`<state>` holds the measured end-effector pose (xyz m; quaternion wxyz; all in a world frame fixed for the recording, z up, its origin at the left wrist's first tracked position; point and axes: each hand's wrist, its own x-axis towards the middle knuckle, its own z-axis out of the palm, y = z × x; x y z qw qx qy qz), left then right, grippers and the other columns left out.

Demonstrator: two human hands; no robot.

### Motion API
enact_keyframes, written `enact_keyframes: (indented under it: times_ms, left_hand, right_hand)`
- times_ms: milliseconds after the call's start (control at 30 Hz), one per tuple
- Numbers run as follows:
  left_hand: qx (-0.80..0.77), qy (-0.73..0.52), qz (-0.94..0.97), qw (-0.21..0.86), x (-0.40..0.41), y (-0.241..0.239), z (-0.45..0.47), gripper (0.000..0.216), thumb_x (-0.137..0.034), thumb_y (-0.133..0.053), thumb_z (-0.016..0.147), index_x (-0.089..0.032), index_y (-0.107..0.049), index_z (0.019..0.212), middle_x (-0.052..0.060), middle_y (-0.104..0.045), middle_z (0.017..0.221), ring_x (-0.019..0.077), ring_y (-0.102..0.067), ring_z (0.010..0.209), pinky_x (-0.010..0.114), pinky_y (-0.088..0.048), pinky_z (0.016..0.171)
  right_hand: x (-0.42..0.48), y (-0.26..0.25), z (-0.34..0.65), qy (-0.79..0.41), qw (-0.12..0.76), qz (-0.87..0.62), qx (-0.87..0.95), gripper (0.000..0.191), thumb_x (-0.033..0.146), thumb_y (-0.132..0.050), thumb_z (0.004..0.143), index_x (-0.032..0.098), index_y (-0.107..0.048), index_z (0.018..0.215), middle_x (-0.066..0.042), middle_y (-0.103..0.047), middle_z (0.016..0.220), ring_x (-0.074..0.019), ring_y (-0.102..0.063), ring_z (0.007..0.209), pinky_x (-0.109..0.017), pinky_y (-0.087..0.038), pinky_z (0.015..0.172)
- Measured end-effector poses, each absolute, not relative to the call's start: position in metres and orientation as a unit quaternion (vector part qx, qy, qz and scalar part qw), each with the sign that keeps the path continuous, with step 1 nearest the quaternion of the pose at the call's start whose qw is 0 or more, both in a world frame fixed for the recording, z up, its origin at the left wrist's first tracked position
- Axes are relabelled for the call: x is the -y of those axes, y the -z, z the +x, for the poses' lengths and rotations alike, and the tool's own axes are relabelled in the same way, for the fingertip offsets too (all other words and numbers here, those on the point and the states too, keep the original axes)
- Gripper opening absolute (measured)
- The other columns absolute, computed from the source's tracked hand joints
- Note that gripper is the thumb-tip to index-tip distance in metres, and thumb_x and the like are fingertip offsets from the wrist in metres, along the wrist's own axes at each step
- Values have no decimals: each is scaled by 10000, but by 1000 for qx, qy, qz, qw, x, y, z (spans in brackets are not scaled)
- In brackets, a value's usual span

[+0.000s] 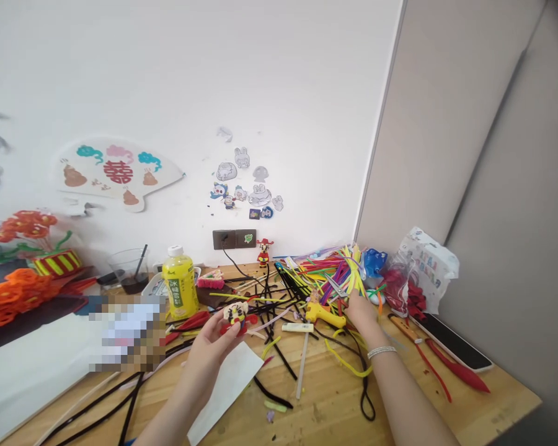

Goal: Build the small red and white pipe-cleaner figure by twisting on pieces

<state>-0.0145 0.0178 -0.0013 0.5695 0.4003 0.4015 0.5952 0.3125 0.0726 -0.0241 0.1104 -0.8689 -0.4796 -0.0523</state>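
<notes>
My left hand (208, 339) is closed around a small doll (235, 314) with a pale face, drawn black features and red parts below. It is held above the front middle of the table. At the right, my right hand (361, 310) reaches into the craft pile with its fingers mostly hidden. The metal blades of scissors (335, 285) stick out from it, pointing up and left. Just left of that hand lies a yellow glue gun (324, 314). Bundled yellow pipe cleaners (353, 269) stand behind the hand.
Black pipe cleaners (279, 353) litter the wooden table (325, 415). A yellow drink bottle (180, 285) and a cup of dark liquid (134, 282) stand left. A finished red-hatted doll (263, 253) is by the wall. A phone (453, 341) and red-bladed knife (458, 365) lie right.
</notes>
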Motion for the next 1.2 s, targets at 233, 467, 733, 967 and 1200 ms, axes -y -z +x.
enact_keyframes:
  times_ms: [233,467,733,967,1200]
  left_hand:
    - [-399,-594,459,526,-12,-3,-14,484,-337,-684,625,-220,-483,1049,40,-592,1019,184,-594,845,323,-532,704]
    - [-427,-600,477,480,-1,-20,-9,548,-379,-697,569,-197,-482,1039,60,-612,1006,196,-589,812,276,-518,598]
    - [-466,-613,466,435,2,-28,-16,591,-407,-683,580,-180,-504,1095,81,-610,1025,251,-563,937,337,-481,760]
    - [-437,-622,464,455,2,-27,-18,577,-380,-683,600,-176,-501,1108,99,-594,1100,265,-541,1002,357,-461,816]
    - [-432,-636,440,464,5,-31,-16,588,-375,-698,587,-174,-507,1106,74,-637,1013,210,-586,894,282,-491,738]
  right_hand:
    - [-69,15,316,166,223,-846,454,439,342,-514,748,123,-437,1120,-138,-630,848,-275,-602,772,-334,-438,613]
    - [-71,2,288,136,437,-575,679,407,176,-410,763,179,-434,1169,-101,-546,1043,-208,-516,955,-340,-413,803]
    - [-24,-11,195,106,396,-443,797,386,330,-637,626,184,-505,957,-43,-519,811,-201,-497,734,-288,-389,613]
    - [-20,-4,189,171,373,-459,788,368,360,-592,669,157,-521,967,-53,-486,789,-203,-464,725,-286,-340,619]
    - [-22,-4,194,210,366,-448,789,371,402,-565,700,143,-544,965,-57,-479,775,-200,-463,720,-280,-333,605]
